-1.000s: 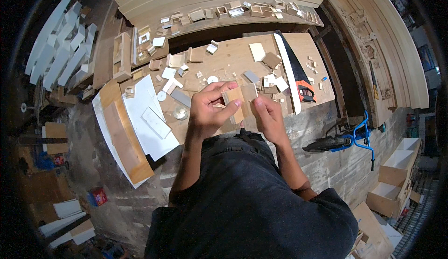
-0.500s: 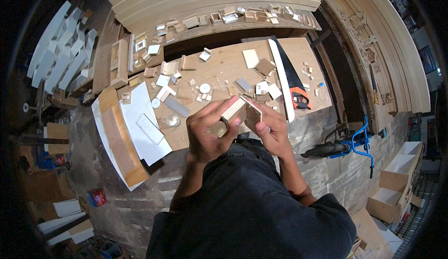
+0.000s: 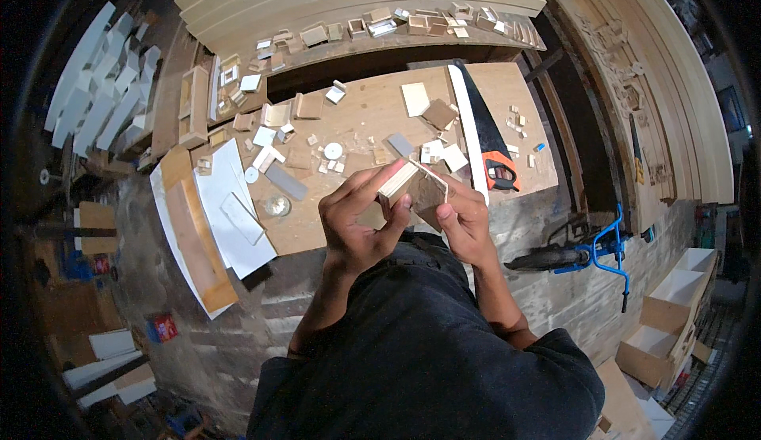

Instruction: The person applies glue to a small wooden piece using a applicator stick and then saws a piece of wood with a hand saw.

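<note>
My left hand (image 3: 349, 230) pinches a small pale wooden block (image 3: 398, 183) between thumb and fingers, in front of my waist. Opposite it, my right hand (image 3: 469, 230) is closed on a thin wooden panel (image 3: 429, 192), brown on its inner face and pale along its edge. Block and panel stand at an angle and come together near the top; whether they are joined I cannot tell. Beyond my hands, the wooden worktable (image 3: 365, 107) carries small wood and white offcuts, a white disc (image 3: 333, 151) and a clear round container (image 3: 277, 205).
A handsaw (image 3: 500, 172) with an orange handle lies on the table's right, beside a long white strip (image 3: 469, 123). White boards (image 3: 230, 210) overhang the left end. Small boxes line the back shelf (image 3: 333, 50). A blue bicycle frame (image 3: 606, 246) stands on the floor at right.
The table and surroundings have shifted slightly left in view. Both hands keep nearly the same hold on the block and the panel.
</note>
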### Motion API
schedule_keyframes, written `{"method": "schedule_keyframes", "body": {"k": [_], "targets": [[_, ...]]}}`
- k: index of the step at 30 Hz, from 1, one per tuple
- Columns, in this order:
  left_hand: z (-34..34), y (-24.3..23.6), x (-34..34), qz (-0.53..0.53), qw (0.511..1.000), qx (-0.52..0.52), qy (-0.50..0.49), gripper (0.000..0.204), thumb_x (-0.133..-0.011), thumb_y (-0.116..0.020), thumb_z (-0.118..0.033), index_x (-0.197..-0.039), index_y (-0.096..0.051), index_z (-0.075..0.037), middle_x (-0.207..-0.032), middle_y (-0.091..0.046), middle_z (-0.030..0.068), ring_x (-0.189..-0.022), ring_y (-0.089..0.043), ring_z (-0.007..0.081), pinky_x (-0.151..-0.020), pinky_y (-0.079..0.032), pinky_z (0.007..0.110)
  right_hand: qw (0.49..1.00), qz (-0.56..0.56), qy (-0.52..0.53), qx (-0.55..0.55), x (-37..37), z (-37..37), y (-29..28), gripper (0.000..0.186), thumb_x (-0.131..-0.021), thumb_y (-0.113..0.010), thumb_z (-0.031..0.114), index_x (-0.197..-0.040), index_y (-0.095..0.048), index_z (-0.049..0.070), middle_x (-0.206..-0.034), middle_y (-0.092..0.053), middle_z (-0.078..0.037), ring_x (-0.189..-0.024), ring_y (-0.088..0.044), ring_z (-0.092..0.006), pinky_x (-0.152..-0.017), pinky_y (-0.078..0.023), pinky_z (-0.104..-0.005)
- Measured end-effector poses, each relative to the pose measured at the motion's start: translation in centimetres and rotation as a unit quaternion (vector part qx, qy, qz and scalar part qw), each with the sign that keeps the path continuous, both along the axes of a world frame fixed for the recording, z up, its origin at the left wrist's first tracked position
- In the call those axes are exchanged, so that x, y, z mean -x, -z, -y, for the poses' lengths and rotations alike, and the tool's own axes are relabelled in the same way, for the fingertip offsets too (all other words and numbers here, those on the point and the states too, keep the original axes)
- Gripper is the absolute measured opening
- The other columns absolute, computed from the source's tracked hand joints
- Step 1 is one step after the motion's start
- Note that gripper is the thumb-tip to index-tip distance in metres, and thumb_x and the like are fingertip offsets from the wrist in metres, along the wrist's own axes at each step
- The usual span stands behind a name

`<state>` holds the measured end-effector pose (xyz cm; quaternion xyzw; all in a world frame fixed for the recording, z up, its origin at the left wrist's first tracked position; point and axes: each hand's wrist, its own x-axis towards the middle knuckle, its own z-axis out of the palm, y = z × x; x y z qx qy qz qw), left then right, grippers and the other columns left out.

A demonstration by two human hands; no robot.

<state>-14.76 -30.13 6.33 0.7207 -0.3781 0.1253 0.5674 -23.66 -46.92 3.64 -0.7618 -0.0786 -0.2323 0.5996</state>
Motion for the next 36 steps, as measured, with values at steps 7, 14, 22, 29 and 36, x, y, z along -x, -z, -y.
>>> {"method": "schedule_keyframes", "body": {"k": [7,14,22,29,36], "targets": [[2.9,0.3,-1.2,-0.038,0.998,-0.040,-0.009,0.041,-0.088,-0.074,-0.021,-0.121,-0.066,0.002,-0.096,-0.071,0.0164,-0.080,-0.071,0.0201,-0.066,-0.055,0.029,0.996,-0.083,-0.008,-0.036,-0.6,2.5,-0.5,0.036,-0.103,-0.051,0.026,-0.091,-0.062,-0.006,-0.090,-0.064,-0.017,-0.077,-0.059,-0.0233,-0.071,-0.047,-0.0341],[5.7,3.6,-2.8,-0.125,0.992,0.023,-0.013,0.049,-0.089,-0.073,-0.036,-0.118,-0.067,0.003,-0.098,-0.071,0.0145,-0.063,-0.054,0.0084,-0.054,-0.042,0.023,0.987,-0.148,0.004,-0.059,-1.8,4.5,1.8,0.041,-0.104,-0.048,0.026,-0.076,-0.052,-0.003,-0.068,-0.051,-0.009,-0.066,-0.049,-0.0183,-0.061,-0.040,-0.0346],[6.1,3.5,-3.9,-0.177,0.983,0.057,0.014,0.067,-0.077,-0.084,-0.042,-0.121,-0.066,0.004,-0.096,-0.066,0.0084,-0.072,-0.052,0.0089,-0.062,-0.042,0.023,0.992,-0.117,-0.017,-0.049,-4.0,5.2,1.0,0.029,-0.100,-0.049,0.015,-0.078,-0.052,-0.004,-0.076,-0.056,-0.012,-0.068,-0.052,-0.0198,-0.064,-0.043,-0.0339],[4.7,3.0,-5.7,-0.134,0.985,0.093,0.058,0.065,-0.074,-0.087,-0.039,-0.117,-0.068,0.005,-0.102,-0.069,0.0112,-0.091,-0.066,0.0173,-0.082,-0.051,0.029,0.993,-0.097,-0.049,-0.055,-5.4,4.6,0.6,0.024,-0.098,-0.052,0.012,-0.080,-0.053,-0.004,-0.079,-0.054,-0.013,-0.069,-0.052,-0.0231,-0.063,-0.042,-0.0339],[3.2,2.4,-6.7,-0.103,0.990,0.091,-0.002,0.045,-0.084,-0.079,-0.028,-0.111,-0.069,0.008,-0.096,-0.071,0.0141,-0.084,-0.069,0.0192,-0.075,-0.053,0.029,0.995,-0.070,-0.064,-0.041,-7.1,3.0,0.3,0.032,-0.100,-0.054,0.020,-0.079,-0.053,-0.004,-0.076,-0.051,-0.012,-0.067,-0.050,-0.0238,-0.061,-0.039,-0.0346]]}}
